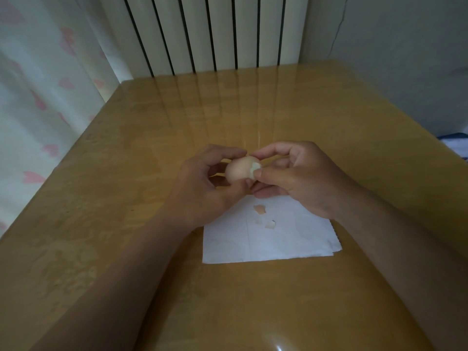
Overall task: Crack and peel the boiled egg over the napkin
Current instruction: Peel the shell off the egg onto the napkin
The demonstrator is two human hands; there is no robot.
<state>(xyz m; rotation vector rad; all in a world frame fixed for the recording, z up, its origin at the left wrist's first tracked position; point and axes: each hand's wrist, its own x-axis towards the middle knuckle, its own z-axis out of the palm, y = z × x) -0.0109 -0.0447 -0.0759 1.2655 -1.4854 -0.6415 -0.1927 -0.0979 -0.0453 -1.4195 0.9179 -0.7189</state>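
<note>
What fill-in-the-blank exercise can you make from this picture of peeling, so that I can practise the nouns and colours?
1. The left hand and the right hand hold one ____ between them.
2. Small shell pieces lie on the white paper ____.
3. The hearts printed on the curtain are ____.

Missing words: egg; napkin; pink.

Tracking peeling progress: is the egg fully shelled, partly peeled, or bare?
Partly peeled. The egg shows a white patch by the right hand; the rest is tan shell. Shell bits lie on the napkin.
</note>
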